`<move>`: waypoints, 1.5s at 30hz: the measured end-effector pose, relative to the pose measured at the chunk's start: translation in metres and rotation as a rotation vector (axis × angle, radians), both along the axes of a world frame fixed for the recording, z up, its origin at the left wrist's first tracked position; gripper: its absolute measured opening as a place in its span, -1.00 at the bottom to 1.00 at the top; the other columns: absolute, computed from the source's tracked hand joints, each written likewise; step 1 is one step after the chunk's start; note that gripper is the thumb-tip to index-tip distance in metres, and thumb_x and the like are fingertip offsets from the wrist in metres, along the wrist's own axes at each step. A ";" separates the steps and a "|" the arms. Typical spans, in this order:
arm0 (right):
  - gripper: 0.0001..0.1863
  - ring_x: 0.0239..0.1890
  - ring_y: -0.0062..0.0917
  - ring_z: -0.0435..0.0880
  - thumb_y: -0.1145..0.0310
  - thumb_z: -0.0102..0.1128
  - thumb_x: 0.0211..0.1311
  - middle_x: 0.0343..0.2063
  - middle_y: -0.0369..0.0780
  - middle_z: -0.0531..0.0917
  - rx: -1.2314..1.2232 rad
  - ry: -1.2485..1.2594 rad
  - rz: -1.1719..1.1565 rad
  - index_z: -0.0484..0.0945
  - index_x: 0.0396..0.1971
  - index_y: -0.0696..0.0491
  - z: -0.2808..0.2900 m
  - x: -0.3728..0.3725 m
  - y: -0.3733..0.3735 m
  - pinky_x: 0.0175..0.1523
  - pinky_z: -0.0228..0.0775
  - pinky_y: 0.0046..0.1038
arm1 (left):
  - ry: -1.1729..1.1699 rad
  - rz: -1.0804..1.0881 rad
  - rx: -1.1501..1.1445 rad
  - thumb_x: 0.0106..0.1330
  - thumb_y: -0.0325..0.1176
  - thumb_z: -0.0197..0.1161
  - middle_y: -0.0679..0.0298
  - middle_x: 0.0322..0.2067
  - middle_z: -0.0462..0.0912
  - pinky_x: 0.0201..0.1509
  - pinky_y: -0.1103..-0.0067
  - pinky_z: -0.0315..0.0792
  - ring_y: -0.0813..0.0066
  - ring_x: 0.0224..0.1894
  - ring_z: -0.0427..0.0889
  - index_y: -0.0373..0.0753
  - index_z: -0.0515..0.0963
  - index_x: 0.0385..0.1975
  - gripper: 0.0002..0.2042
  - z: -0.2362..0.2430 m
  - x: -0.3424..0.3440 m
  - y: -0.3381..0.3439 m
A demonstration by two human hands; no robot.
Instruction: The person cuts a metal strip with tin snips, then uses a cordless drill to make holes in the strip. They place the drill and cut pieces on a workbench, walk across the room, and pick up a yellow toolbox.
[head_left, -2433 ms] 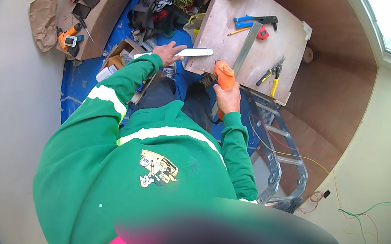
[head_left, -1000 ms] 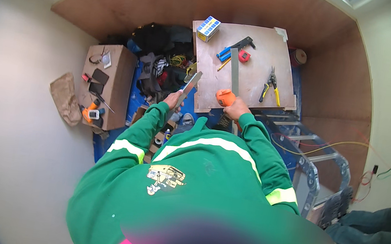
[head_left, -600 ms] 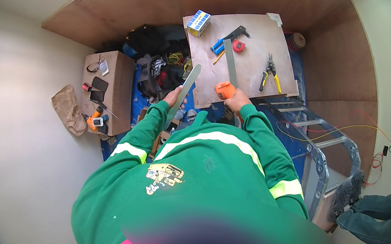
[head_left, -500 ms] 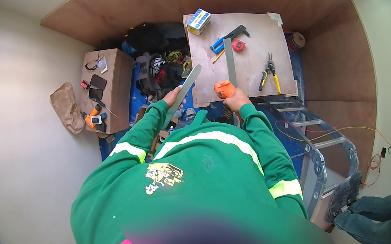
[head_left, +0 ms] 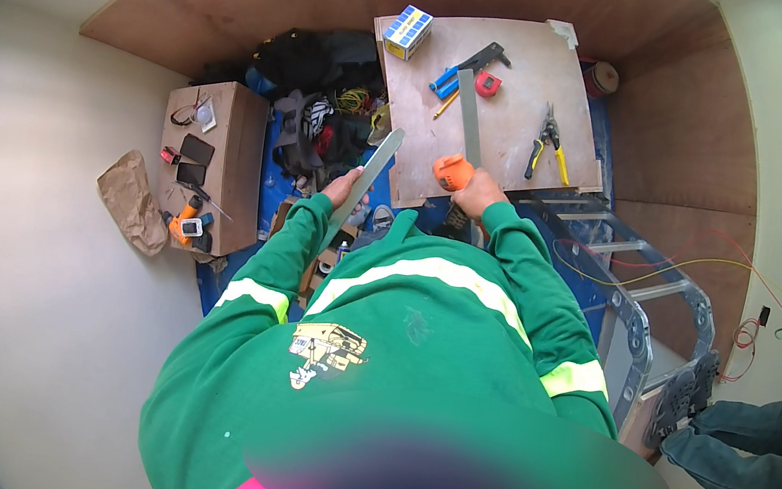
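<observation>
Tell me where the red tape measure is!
In the head view, the tape measure is on the table, left of the pliers, beside the blue tool.

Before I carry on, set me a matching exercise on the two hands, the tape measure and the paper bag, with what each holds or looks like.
Column one:
1. left hand
2. right hand
3. tape measure
4. paper bag

Column two:
A. brown and creased
B. holding an orange power tool
C. red, on the wooden table
D. holding a metal strip

Right pairs: 1-D, 2-B, 3-C, 4-A
</observation>
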State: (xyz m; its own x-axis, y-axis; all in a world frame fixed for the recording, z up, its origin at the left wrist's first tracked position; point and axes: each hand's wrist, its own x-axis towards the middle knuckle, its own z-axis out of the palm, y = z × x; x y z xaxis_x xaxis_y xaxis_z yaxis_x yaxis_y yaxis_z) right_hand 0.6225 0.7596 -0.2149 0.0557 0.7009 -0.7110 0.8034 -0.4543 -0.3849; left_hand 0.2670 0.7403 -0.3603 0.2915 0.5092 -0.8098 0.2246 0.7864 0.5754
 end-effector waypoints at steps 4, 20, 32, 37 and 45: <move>-0.40 0.22 0.05 0.77 0.26 0.49 0.20 0.13 0.19 0.76 -0.025 0.010 -0.021 0.61 0.20 0.24 -0.003 0.000 -0.001 0.34 0.60 -0.08 | 0.065 -0.050 0.010 0.69 0.35 -0.25 0.29 -0.40 0.67 -0.25 0.43 0.53 0.43 -0.44 0.61 -0.25 0.63 0.07 -0.27 -0.004 -0.004 0.002; -0.39 -0.06 -0.09 0.85 0.29 0.56 0.12 -0.08 0.09 0.81 0.047 0.161 -0.149 0.62 0.14 0.27 -0.029 0.021 -0.018 0.08 0.66 -0.16 | 0.149 -0.277 0.244 0.39 0.23 0.50 0.15 -0.37 0.65 -0.42 0.36 0.56 0.35 -0.44 0.68 -0.33 0.57 0.00 -0.36 -0.015 0.020 -0.016; -0.55 -0.39 -0.50 0.77 0.41 0.46 0.23 -0.31 -0.19 0.76 0.008 0.275 -0.284 0.58 0.10 0.17 0.015 0.003 -0.052 -0.34 0.63 -0.36 | 0.693 -0.662 0.559 0.29 0.05 0.41 -0.11 -0.06 0.83 0.13 0.04 0.68 -0.17 0.04 0.82 -0.21 0.63 0.09 -0.48 -0.075 0.031 -0.018; -0.53 -0.41 -0.51 0.75 0.44 0.43 0.24 -0.31 -0.19 0.75 0.012 0.294 -0.277 0.56 0.13 0.19 0.016 -0.008 -0.054 -0.35 0.62 -0.37 | 0.721 -0.616 0.501 0.14 -0.31 0.33 -0.08 -0.09 0.86 0.13 0.14 0.72 -0.08 -0.02 0.87 -0.23 0.83 -0.10 -0.66 -0.062 0.033 -0.002; -0.50 -0.36 -0.48 0.79 0.43 0.43 0.24 -0.29 -0.16 0.77 0.002 0.209 -0.193 0.57 0.17 0.22 0.009 -0.014 -0.041 -0.27 0.62 -0.34 | 0.691 -0.640 0.461 0.16 -0.30 0.34 -0.10 -0.04 0.86 0.19 0.19 0.71 -0.04 0.04 0.87 -0.25 0.85 -0.06 -0.63 -0.051 0.032 0.008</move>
State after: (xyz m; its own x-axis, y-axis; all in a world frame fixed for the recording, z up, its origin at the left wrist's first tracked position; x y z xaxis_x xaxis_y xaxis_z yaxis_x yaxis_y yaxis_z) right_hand 0.6082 0.7183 -0.2055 0.0401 0.6932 -0.7197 0.6051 -0.5900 -0.5346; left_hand 0.2988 0.7479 -0.4117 0.1632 0.7246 -0.6695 0.9152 0.1423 0.3771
